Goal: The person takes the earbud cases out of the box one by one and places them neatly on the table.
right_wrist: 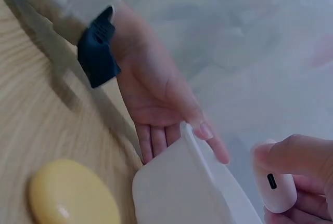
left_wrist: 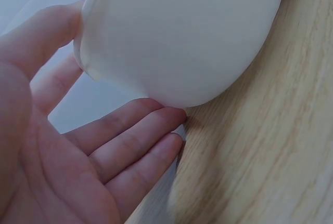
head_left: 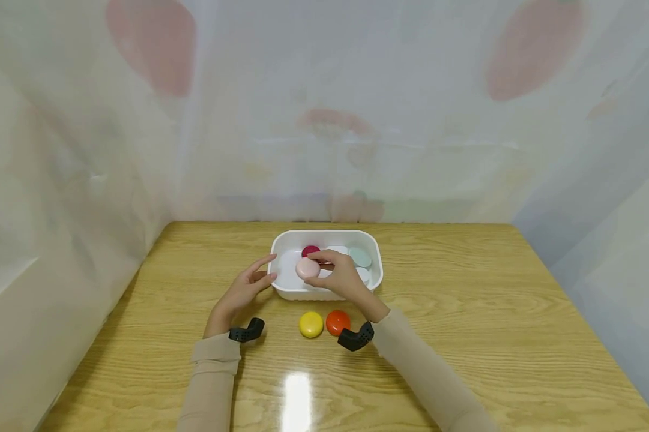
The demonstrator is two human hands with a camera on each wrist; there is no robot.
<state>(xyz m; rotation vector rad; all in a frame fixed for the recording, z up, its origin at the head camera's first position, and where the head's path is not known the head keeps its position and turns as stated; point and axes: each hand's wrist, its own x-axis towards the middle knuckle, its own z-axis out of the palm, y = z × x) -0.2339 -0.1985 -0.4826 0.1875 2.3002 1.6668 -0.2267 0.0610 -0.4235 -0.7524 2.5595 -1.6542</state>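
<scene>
My right hand (head_left: 341,276) pinches a pale pink round case (head_left: 307,269) between thumb and fingers, over the white bin (head_left: 302,294). In the right wrist view the pink case (right_wrist: 276,195) shows a small dark charging port in its side. At the bin's left end, my left hand (head_left: 244,291) rests its thumb and index finger at the rim. Its other fingers (left_wrist: 138,141) lie loosely straight against the outer wall. Inside the bin are a dark red round piece (head_left: 310,251), a pale mint one (head_left: 360,257) and white ones (head_left: 363,275), partly hidden by my right hand.
A yellow round piece (head_left: 310,324) and an orange-red one (head_left: 337,323) lie on the wooden table (head_left: 464,312) in front of the bin. Dark camera mounts (head_left: 247,331) sit on both wrists. A pale printed curtain (head_left: 410,120) stands around the table's back and sides.
</scene>
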